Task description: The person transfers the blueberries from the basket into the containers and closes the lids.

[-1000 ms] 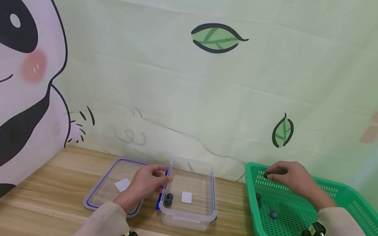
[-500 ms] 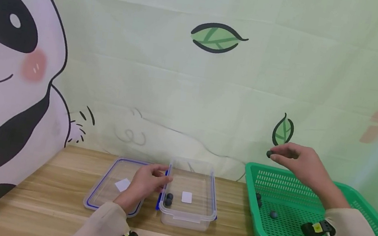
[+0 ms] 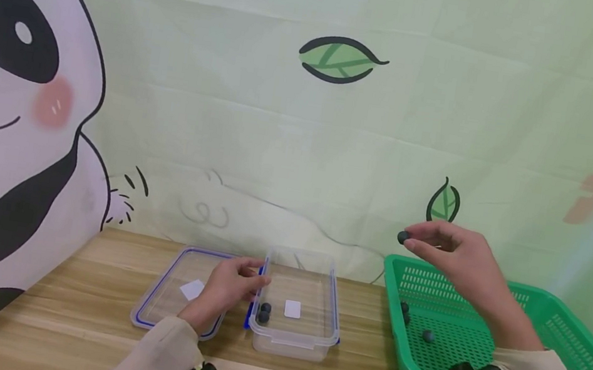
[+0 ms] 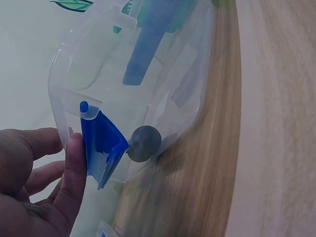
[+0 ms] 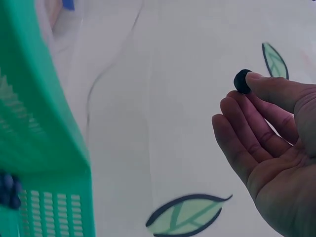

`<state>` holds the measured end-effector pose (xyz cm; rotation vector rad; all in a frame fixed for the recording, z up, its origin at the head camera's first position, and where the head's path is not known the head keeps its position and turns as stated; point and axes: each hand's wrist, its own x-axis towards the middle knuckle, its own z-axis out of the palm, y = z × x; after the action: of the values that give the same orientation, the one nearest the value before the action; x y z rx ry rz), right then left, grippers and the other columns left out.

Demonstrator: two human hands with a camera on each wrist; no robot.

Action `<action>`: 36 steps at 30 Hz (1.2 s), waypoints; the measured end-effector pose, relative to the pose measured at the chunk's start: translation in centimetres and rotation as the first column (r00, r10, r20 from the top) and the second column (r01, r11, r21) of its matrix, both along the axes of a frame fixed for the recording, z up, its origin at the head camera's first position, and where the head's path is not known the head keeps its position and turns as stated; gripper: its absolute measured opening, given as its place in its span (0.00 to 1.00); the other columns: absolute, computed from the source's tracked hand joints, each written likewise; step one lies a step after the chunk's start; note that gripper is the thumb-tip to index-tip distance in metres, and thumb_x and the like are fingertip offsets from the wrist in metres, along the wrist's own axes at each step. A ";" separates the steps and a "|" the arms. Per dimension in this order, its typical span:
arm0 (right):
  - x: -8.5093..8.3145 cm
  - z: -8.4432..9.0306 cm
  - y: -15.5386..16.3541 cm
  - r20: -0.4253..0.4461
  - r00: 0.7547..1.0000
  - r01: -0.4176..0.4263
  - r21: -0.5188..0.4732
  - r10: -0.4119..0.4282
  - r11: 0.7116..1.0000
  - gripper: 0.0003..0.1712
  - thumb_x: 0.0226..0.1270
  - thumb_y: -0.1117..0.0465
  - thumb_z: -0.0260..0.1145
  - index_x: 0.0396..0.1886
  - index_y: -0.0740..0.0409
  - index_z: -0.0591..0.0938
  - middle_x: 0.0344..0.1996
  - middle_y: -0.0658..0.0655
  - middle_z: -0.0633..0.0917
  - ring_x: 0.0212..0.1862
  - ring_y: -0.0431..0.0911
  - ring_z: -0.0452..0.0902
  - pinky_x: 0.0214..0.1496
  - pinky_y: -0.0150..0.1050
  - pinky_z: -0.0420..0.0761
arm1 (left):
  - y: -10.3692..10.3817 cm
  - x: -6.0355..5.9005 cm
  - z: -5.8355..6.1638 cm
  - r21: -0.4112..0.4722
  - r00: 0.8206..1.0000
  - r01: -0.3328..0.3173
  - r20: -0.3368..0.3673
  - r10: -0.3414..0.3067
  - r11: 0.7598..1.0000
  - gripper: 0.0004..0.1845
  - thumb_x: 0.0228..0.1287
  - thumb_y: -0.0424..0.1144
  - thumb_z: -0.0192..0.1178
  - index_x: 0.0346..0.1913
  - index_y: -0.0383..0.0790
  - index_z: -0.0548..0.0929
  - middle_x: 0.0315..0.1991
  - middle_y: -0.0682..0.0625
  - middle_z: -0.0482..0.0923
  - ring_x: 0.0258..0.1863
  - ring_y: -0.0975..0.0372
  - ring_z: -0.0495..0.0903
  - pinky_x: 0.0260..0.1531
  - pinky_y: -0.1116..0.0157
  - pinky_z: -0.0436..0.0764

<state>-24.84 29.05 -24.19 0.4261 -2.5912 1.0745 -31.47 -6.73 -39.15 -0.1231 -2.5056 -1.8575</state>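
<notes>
My right hand (image 3: 412, 242) pinches a small dark ball (image 3: 403, 237) in its fingertips, raised above the left rim of the green basket (image 3: 541, 303). The right wrist view shows the same ball (image 5: 242, 81) at the tips of my right hand (image 5: 249, 94). My left hand (image 3: 249, 276) holds the left wall of the clear container (image 3: 290, 343) at its blue clasp (image 4: 102, 143), thumb against the clasp. Two dark balls (image 3: 264, 312) lie in the container's left end; the left wrist view shows one ball (image 4: 144, 143) through the wall.
The container's clear lid (image 3: 167, 293) with a blue seal lies flat to its left on the wooden table (image 3: 56, 315). A few more dark balls (image 3: 427, 336) lie in the basket. A printed panda backdrop (image 3: 301, 148) stands close behind.
My right hand has lifted out of the basket with the ball and moved up and to the left. The left hand has stayed on the container.
</notes>
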 end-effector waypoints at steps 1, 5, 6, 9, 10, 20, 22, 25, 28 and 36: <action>0.2 -0.2 -0.3 -0.002 1.000 -0.001 -0.008 0.001 1.000 0.22 0.75 0.48 0.73 0.59 0.58 0.87 0.50 0.56 0.90 0.48 0.47 0.84 0.47 0.34 0.85 | 0.0 0.0 0.0 0.000 1.000 0.000 0.000 0.000 1.000 0.25 0.71 0.30 0.70 0.68 0.29 0.80 0.44 0.40 0.82 0.33 0.57 0.86 0.36 0.64 0.91; 0.7 -1.2 -1.3 -0.004 1.000 -0.008 -0.047 0.008 0.999 0.20 0.75 0.49 0.73 0.57 0.57 0.88 0.47 0.55 0.90 0.46 0.49 0.84 0.44 0.36 0.84 | 0.1 0.0 0.0 0.002 1.000 0.002 0.002 -0.002 1.000 0.25 0.71 0.30 0.70 0.68 0.29 0.80 0.44 0.40 0.82 0.34 0.57 0.86 0.36 0.64 0.91; 0.8 -1.4 -1.6 -0.004 1.000 -0.008 -0.056 0.008 0.998 0.20 0.75 0.49 0.74 0.56 0.57 0.88 0.46 0.54 0.90 0.45 0.49 0.84 0.43 0.36 0.84 | 0.1 0.0 0.0 0.001 1.000 0.002 0.003 -0.002 1.000 0.25 0.71 0.30 0.70 0.68 0.29 0.80 0.44 0.40 0.82 0.34 0.57 0.86 0.36 0.64 0.91; 1.0 -2.2 -2.5 -0.004 1.000 -0.019 -0.078 0.018 0.997 0.18 0.74 0.50 0.74 0.55 0.56 0.89 0.44 0.53 0.91 0.45 0.52 0.84 0.43 0.38 0.84 | 0.1 0.0 0.0 0.000 1.000 0.003 0.003 -0.003 1.000 0.25 0.71 0.30 0.70 0.68 0.29 0.80 0.44 0.40 0.82 0.34 0.57 0.86 0.36 0.64 0.91; 1.0 -2.5 -2.8 0.000 1.000 -0.020 -0.080 0.020 0.997 0.18 0.74 0.50 0.74 0.54 0.56 0.89 0.44 0.52 0.91 0.45 0.52 0.84 0.43 0.38 0.84 | 0.2 0.0 0.0 0.001 1.000 0.003 0.003 -0.003 1.000 0.25 0.71 0.30 0.70 0.68 0.30 0.80 0.44 0.40 0.82 0.34 0.56 0.86 0.36 0.64 0.91; 1.0 -4.6 -5.1 0.011 0.997 -0.070 -0.133 0.072 0.989 0.15 0.72 0.54 0.76 0.52 0.56 0.90 0.44 0.52 0.91 0.43 0.48 0.85 0.44 0.38 0.86 | 0.3 0.0 0.0 0.006 1.000 0.007 0.004 -0.007 1.000 0.25 0.71 0.30 0.70 0.68 0.30 0.80 0.44 0.40 0.82 0.34 0.56 0.86 0.36 0.64 0.91; 0.9 -5.0 -5.5 0.021 0.996 -0.087 -0.146 0.091 0.985 0.15 0.72 0.54 0.76 0.51 0.57 0.90 0.44 0.52 0.91 0.43 0.48 0.85 0.44 0.37 0.87 | 0.2 0.0 0.1 0.008 1.000 0.007 0.004 -0.007 1.000 0.25 0.71 0.30 0.70 0.68 0.30 0.80 0.44 0.40 0.82 0.34 0.57 0.86 0.36 0.64 0.91; 0.9 -5.5 -6.2 0.038 0.993 -0.107 -0.143 0.113 0.984 0.15 0.72 0.54 0.76 0.51 0.58 0.90 0.44 0.53 0.90 0.43 0.48 0.85 0.44 0.38 0.87 | 0.2 0.0 0.1 0.011 1.000 0.004 0.001 -0.004 1.000 0.25 0.71 0.30 0.70 0.68 0.30 0.80 0.44 0.40 0.82 0.34 0.57 0.86 0.36 0.64 0.91; 0.8 -6.0 -6.8 0.042 0.992 -0.114 -0.133 0.120 0.985 0.14 0.71 0.55 0.76 0.50 0.57 0.90 0.44 0.52 0.90 0.44 0.47 0.85 0.44 0.38 0.87 | 0.1 0.0 0.1 0.007 1.000 0.002 0.002 -0.002 1.000 0.25 0.71 0.31 0.70 0.68 0.30 0.80 0.44 0.40 0.82 0.33 0.57 0.85 0.36 0.64 0.91; 0.7 -7.9 -9.1 0.059 0.976 -0.203 -0.131 0.211 0.971 0.10 0.72 0.59 0.76 0.48 0.58 0.90 0.41 0.51 0.91 0.43 0.45 0.87 0.45 0.37 0.89 | 0.1 -0.1 -0.1 -0.009 1.000 -0.005 -0.007 0.005 1.000 0.24 0.70 0.30 0.70 0.67 0.29 0.81 0.42 0.41 0.83 0.31 0.58 0.85 0.35 0.64 0.90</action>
<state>-24.09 19.98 -32.10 0.6505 -2.5668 1.3351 -31.59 -6.66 -39.23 -0.1234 -2.5078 -1.8410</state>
